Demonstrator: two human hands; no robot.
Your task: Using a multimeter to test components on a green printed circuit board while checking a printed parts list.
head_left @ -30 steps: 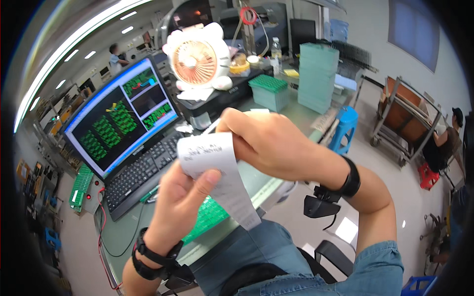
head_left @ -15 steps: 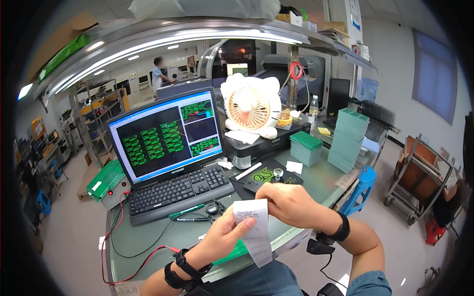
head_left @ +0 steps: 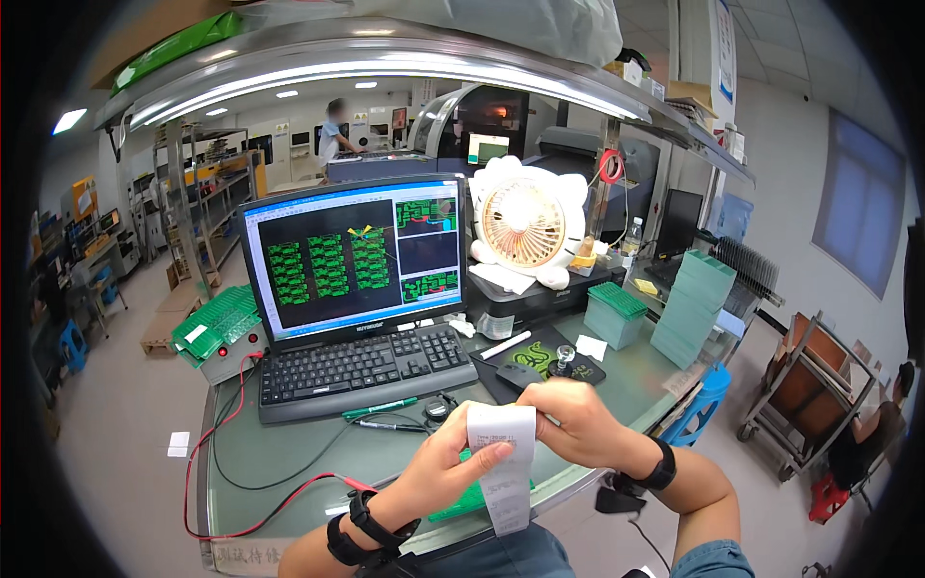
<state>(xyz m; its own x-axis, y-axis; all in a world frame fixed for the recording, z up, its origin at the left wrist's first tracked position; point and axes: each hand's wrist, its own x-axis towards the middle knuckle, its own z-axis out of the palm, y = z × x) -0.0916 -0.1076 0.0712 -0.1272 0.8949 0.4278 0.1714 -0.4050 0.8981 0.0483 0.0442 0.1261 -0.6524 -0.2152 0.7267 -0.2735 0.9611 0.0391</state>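
Note:
A long white printed paper strip (head_left: 508, 496) hangs over the table's front edge, its lower end near my lap. My left hand (head_left: 453, 467) grips it from the left, the thumb lying across its printed face. At the strip's upper right edge, the curled fingers of my right hand (head_left: 583, 424) pinch the paper; their tips are partly hidden. Behind the strip and my left hand, a green circuit board (head_left: 462, 503) lies on the table, mostly covered. Both wrists wear black bands.
A keyboard (head_left: 366, 369) and a monitor (head_left: 356, 260) stand at the left; a white fan (head_left: 525, 222) sits behind. Stacks of boards (head_left: 692, 308) rise at the right. A mouse (head_left: 520, 376), pens (head_left: 381, 408) and a red test lead (head_left: 236, 409) lie on the table.
The view has shifted, so the bench sits farther right and a little lower. Both hands still hold the strip, which now hangs straighter, with the right hand's fingers lower against its edge.

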